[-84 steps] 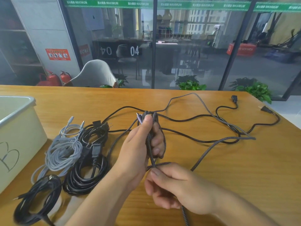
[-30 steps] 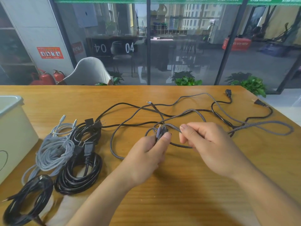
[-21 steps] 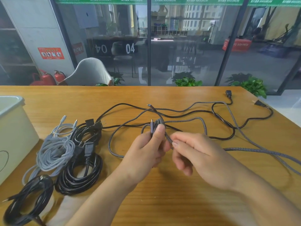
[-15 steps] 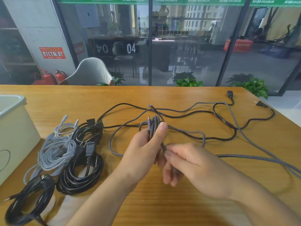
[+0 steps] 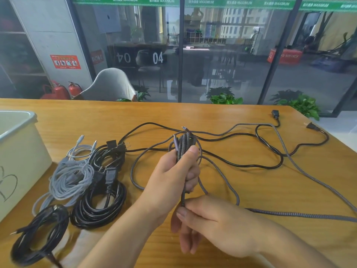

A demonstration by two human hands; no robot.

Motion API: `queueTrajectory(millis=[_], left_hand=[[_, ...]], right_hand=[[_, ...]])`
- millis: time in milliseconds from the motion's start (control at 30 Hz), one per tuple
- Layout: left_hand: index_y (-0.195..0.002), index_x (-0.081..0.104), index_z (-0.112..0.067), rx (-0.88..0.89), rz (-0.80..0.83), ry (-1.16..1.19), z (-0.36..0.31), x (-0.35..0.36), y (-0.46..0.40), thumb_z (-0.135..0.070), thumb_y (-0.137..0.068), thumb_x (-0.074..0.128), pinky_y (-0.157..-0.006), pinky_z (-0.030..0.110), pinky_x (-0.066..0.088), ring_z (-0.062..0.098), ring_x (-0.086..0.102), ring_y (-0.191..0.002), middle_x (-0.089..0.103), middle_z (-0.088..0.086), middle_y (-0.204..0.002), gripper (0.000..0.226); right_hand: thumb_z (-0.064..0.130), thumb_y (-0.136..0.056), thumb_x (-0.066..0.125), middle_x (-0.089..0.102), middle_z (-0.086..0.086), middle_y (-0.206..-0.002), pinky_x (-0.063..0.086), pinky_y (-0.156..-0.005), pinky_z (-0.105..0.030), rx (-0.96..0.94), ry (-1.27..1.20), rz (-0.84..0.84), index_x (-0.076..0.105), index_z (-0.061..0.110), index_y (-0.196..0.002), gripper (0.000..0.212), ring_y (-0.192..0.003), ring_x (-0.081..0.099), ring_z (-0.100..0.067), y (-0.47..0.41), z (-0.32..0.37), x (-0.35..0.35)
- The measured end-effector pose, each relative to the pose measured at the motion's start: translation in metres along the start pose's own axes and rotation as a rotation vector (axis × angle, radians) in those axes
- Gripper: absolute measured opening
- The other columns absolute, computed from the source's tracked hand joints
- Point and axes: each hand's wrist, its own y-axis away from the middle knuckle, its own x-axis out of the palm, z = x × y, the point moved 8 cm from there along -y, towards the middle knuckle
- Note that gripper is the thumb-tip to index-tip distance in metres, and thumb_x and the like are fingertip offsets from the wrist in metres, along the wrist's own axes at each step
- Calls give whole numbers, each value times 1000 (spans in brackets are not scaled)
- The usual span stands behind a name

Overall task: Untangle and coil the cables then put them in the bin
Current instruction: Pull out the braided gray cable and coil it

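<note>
Holding a bundle of loops of the grey braided cable [image 5: 183, 147] upright in our left hand [image 5: 172, 182], thumb clamped over the front and fingers curled round behind, we have the coil's long axis running away from us, with the plug ends sticking out at the top. Our right hand [image 5: 210, 223] sits just below and nearer our body, thumb and forefinger pinching the same cable where it drops out of the left fist. From that pinch the loose run leads off to our right, lying flat along the desk [image 5: 231, 248] toward its right edge, while another stretch curves up the far right side toward the back. So the slack to gather lies to the right of both hands, and the right hand is the nearer one to feed it; we judge the next wrap must carry that strand up and over the top of the bundle.

The black power cord [image 5: 270, 146] crosses under and over the braided cable behind the left hand, so a snag there looks possible. Already coiled and lying to our left are a light grey cable [image 5: 69, 178], a black power cord coil [image 5: 98, 207] and a thinner black coil [image 5: 36, 238], none yet in the white bin [image 5: 21, 151] at the desk's left edge.

Readable writing: a handwritten "B" on the bin's side, "04" on the glass behind, also mirrored beside it, and "MAXIMUM" repeated along the green strip overhead.
</note>
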Motion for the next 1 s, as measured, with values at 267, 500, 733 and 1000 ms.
queueTrajectory(millis=[267,500,733,1000], left_hand=[[-80,46,-14,-70,132,224,-3,8,6,-43,-97,52,-52,29,34,16,32,-45,33,0,-61,34],[-72,47,-21,-63,213,325,-16,5,10,-39,-99,50,-46,28,24,10,20,-41,26,-5,-54,32],[-72,44,-20,-100,360,248,-13,24,15,-36,-100,47,-45,25,29,10,23,-40,29,-6,-52,33],[-72,44,-19,-131,389,225,-18,8,15,-37,-99,52,-44,23,31,9,23,-40,29,-7,-51,33]], right_hand=[[42,-112,35,52,12,-71,41,-64,-15,-57,71,72,66,19,-97,41,-64,49,-1,-9,-10,2],[42,-109,43,39,5,-60,31,-54,-16,-58,46,80,60,20,-79,41,-54,34,-6,-11,-31,-23],[26,-100,70,59,-6,-77,50,-72,-36,-39,106,-2,62,11,-82,25,-74,56,-21,-3,-47,-65],[74,-69,77,40,7,-60,29,-62,-30,181,290,-323,59,17,-65,60,-59,37,-11,28,-73,-130]])
